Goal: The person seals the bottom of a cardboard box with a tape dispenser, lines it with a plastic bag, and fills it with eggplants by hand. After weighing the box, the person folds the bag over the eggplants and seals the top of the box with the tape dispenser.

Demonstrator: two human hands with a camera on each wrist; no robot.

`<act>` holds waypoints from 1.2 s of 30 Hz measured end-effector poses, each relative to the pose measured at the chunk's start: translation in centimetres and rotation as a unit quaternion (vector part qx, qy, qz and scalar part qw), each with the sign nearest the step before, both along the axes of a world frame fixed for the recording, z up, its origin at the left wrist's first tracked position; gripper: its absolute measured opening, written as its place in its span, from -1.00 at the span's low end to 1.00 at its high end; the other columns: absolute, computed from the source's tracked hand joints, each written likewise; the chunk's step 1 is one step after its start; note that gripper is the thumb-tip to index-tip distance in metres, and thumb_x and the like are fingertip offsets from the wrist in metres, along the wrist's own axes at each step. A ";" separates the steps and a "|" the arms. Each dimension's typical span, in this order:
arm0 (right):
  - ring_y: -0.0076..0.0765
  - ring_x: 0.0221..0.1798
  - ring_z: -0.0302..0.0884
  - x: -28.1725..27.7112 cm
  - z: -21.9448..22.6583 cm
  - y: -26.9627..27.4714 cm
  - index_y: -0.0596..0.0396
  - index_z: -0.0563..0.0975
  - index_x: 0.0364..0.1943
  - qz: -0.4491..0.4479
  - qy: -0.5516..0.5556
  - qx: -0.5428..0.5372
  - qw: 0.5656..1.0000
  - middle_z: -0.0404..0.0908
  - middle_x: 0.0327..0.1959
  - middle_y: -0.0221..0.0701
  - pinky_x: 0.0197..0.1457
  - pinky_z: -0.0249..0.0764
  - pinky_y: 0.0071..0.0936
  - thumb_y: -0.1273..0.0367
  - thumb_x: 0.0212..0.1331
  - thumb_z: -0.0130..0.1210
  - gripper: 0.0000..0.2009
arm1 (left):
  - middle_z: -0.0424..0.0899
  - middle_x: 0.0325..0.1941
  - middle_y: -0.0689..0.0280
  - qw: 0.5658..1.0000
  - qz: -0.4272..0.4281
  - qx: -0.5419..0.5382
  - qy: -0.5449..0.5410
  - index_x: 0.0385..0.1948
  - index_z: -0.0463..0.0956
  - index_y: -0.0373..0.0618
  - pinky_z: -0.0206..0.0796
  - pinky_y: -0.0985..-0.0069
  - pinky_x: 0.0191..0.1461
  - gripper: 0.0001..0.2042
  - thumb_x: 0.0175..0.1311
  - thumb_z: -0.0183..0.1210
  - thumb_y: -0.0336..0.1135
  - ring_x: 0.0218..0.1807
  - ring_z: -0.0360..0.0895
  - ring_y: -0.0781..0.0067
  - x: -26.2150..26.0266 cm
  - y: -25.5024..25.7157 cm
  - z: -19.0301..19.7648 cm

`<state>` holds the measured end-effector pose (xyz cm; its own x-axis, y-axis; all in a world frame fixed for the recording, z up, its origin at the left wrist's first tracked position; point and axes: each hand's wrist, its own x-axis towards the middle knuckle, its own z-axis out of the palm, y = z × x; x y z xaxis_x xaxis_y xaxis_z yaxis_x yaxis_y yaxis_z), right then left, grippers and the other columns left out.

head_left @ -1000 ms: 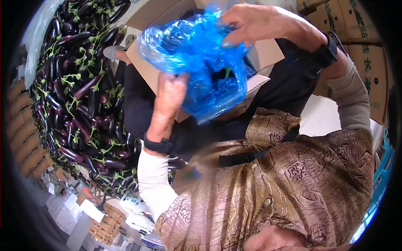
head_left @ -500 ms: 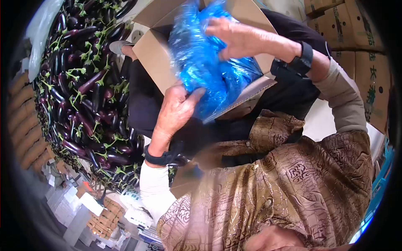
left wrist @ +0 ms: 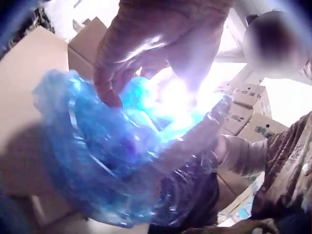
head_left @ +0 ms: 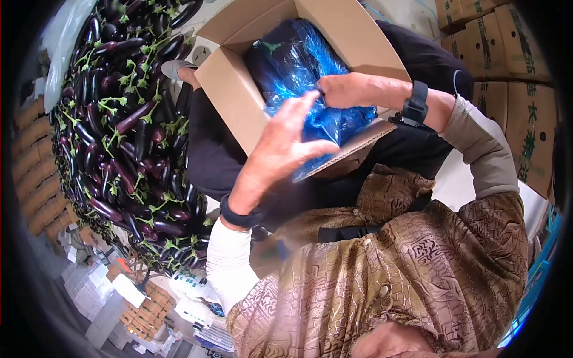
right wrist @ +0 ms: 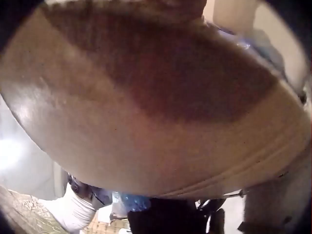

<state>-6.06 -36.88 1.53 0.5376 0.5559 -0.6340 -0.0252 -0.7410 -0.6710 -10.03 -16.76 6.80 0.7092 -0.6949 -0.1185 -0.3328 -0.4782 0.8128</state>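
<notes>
A blue plastic bag (head_left: 322, 53) lies inside an open cardboard box (head_left: 230, 89), with dark eggplants (head_left: 271, 51) showing through its film. My right hand (head_left: 349, 90) has its fingers curled into the gathered film at the near side of the bag. Beside it, my left hand (head_left: 280, 140) reaches over the bag with fingers extended and thumb spread. In the left wrist view the left hand (left wrist: 161, 48) arches over the crumpled blue film (left wrist: 112, 146), its fingertips right at it. Cardboard (right wrist: 156, 131) fills most of the right wrist view.
A large heap of eggplants (head_left: 131, 149) lies to the left of the box. Printed cartons (head_left: 528, 131) are stacked at the right, and more cartons (head_left: 36, 161) at the far left. The box stands between the person's legs (head_left: 209, 143) in dark trousers.
The blue bag, held up and bunched earlier, now lies lower and flatter in the box. My right hand came down toward the near side; my left hand moved right and its fingers straightened.
</notes>
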 end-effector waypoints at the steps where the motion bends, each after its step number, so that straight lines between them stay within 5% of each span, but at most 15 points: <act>1: -0.09 -0.07 0.59 -0.1 1.1 0.3 0.19 0.53 0.04 -0.100 0.035 -0.048 0.993 0.63 -0.06 -0.16 0.07 0.46 -0.22 0.32 0.18 0.01 -0.64 | 0.47 0.00 -0.06 0.994 -0.009 -0.037 -0.098 0.14 0.37 -0.30 0.39 0.21 0.06 -0.40 0.02 0.38 -0.31 -0.01 0.50 -0.12 -0.4 -0.4 -1.5; 3: -0.08 0.02 0.57 -0.1 1.1 -1.1 0.15 0.50 0.09 -0.121 0.076 -0.036 0.989 0.61 -0.01 -0.21 0.12 0.44 -0.22 0.33 0.25 -0.02 -0.65 | 0.50 0.05 -0.08 0.987 0.018 0.093 -0.133 0.07 0.40 -0.35 0.38 0.21 0.05 -0.48 0.01 0.28 -0.43 0.06 0.47 -0.17 0.1 -0.4 -3.7; 5: -0.12 0.07 0.55 0.2 -2.1 -4.4 0.11 0.52 0.08 0.033 -0.214 0.162 0.963 0.62 -0.01 -0.24 0.13 0.44 -0.29 0.30 0.33 -0.05 -0.68 | 0.58 -0.11 -0.08 0.984 0.025 0.103 -0.146 -0.14 0.49 -0.34 0.40 0.14 -0.08 -0.67 -0.03 0.19 -0.54 -0.09 0.53 -0.16 1.8 -0.4 -4.6; 10: -0.23 -0.11 0.67 -0.5 5.9 -5.9 0.07 0.57 0.01 -0.026 -0.238 0.086 0.967 0.67 -0.13 -0.23 -0.04 0.59 -0.32 0.23 0.18 0.23 -0.64 | 0.59 -0.40 -0.10 0.988 -0.018 0.106 -0.112 -0.32 0.57 -0.26 0.43 0.16 -0.18 -0.82 0.03 0.09 -0.47 -0.27 0.57 -0.15 4.8 -0.5 -7.1; 12: -0.18 -0.14 0.68 -0.9 5.7 -5.1 0.09 0.54 0.08 -0.015 -0.180 0.045 0.982 0.67 -0.19 -0.14 -0.10 0.62 -0.31 0.28 -0.02 0.38 -0.49 | 0.60 -0.39 -0.09 0.994 -0.026 0.065 -0.080 -0.31 0.56 -0.26 0.43 0.17 -0.17 -0.81 0.04 0.09 -0.44 -0.26 0.57 -0.16 5.0 -1.8 -7.6; 15: 0.02 -0.24 0.67 -1.9 -0.2 -3.0 0.21 0.57 -0.16 0.087 -0.315 0.086 0.941 0.65 -0.28 -0.03 -0.15 0.60 -0.21 0.44 -0.06 0.29 -0.69 | 0.62 -0.32 -0.08 0.995 -0.003 0.065 0.070 -0.26 0.56 -0.25 0.43 0.20 -0.15 -0.77 0.05 0.13 -0.37 -0.23 0.61 -0.07 4.5 -3.1 -8.9; 17: 0.11 -0.20 0.63 -2.3 -0.1 -1.0 0.22 0.57 -0.31 0.200 -0.242 -0.033 0.949 0.63 -0.31 -0.02 -0.14 0.56 -0.13 0.50 -0.05 0.20 -0.83 | 0.66 -0.27 -0.03 0.986 -0.094 0.037 0.129 -0.19 0.56 -0.26 0.42 0.28 -0.12 -0.73 0.05 0.17 -0.37 -0.18 0.64 0.10 4.1 -2.0 -8.9; 20: -0.04 -0.19 0.64 -3.1 -0.9 -1.0 0.16 0.54 -0.38 0.258 -0.246 0.012 0.934 0.64 -0.34 -0.16 -0.14 0.55 -0.22 0.49 -0.02 0.17 -0.90 | 0.67 -0.11 0.11 1.000 -0.014 0.008 0.006 0.07 0.51 -0.18 0.42 0.44 0.00 -0.58 0.09 0.19 -0.47 -0.03 0.61 0.28 3.3 2.2 -4.0; 23: -0.02 -0.25 0.63 -3.0 -1.4 -1.5 0.19 0.53 -0.38 0.232 -0.277 0.112 0.926 0.62 -0.40 -0.13 -0.16 0.54 -0.22 0.52 0.02 0.09 -0.93 | 0.58 0.04 0.25 0.993 0.047 0.089 0.054 0.18 0.47 -0.06 0.42 0.49 -0.04 -0.42 -0.03 0.27 -0.50 0.04 0.54 0.36 2.5 6.0 3.7; 26: -0.13 -0.17 0.60 -3.0 -2.0 -1.4 0.19 0.55 -0.40 0.239 -0.217 0.066 0.944 0.60 -0.33 -0.19 -0.13 0.52 -0.33 0.49 0.05 0.08 -0.93 | 0.56 -0.11 0.25 0.994 -0.014 0.097 0.049 0.18 0.48 -0.01 0.42 0.49 -0.07 -0.37 -0.09 0.27 -0.59 -0.12 0.54 0.33 -0.5 6.9 2.5; 30: -0.29 -0.05 0.50 -3.0 -4.0 -1.6 0.16 0.57 -0.47 0.407 -0.353 0.048 0.841 0.50 -0.22 -0.32 -0.02 0.46 -0.45 0.42 0.12 0.05 -0.87 | 0.56 -0.24 0.15 0.987 -0.121 0.102 -0.033 -0.02 0.56 -0.09 0.44 0.37 -0.11 -0.58 0.00 0.17 -0.61 -0.26 0.59 0.13 -3.0 5.6 -1.3; 31: -0.33 -0.02 0.46 -2.9 -3.8 -1.5 0.14 0.57 -0.50 0.450 -0.376 0.047 0.809 0.47 -0.21 -0.35 0.03 0.44 -0.46 0.39 0.14 0.03 -0.84 | 0.57 -0.28 0.14 0.988 -0.109 0.088 -0.066 -0.09 0.57 -0.12 0.44 0.37 -0.14 -0.65 0.02 0.16 -0.61 -0.26 0.60 0.10 -2.4 5.7 -1.6; 32: -0.29 0.01 0.47 -3.1 -3.2 -1.8 0.13 0.61 -0.48 0.351 -0.291 0.039 0.889 0.50 -0.18 -0.35 0.05 0.44 -0.38 0.37 0.11 0.04 -0.83 | 0.58 -0.32 0.13 0.987 -0.099 0.074 -0.099 -0.17 0.59 -0.15 0.44 0.37 -0.17 -0.71 0.03 0.15 -0.60 -0.26 0.61 0.08 -1.5 5.8 -1.9; 33: -0.29 0.01 0.47 -3.1 -4.1 -2.1 0.13 0.61 -0.48 0.350 -0.292 0.038 0.889 0.50 -0.18 -0.35 0.05 0.44 -0.38 0.37 0.11 0.04 -0.83 | 0.61 -0.38 0.14 0.997 -0.050 0.039 -0.042 -0.28 0.61 -0.21 0.43 0.44 -0.20 -0.80 0.04 0.15 -0.60 -0.30 0.62 0.18 -0.4 6.4 -1.7; 36: -0.28 0.06 0.49 -2.9 -6.0 -2.9 0.12 0.65 -0.42 0.419 -0.400 0.061 0.813 0.54 -0.12 -0.36 0.09 0.43 -0.41 0.36 0.08 0.07 -0.83 | 0.63 -0.42 0.26 0.998 0.059 0.016 0.028 -0.33 0.58 -0.28 0.40 0.56 -0.22 -0.89 0.11 0.12 -0.55 -0.36 0.56 0.51 2.5 6.7 -1.4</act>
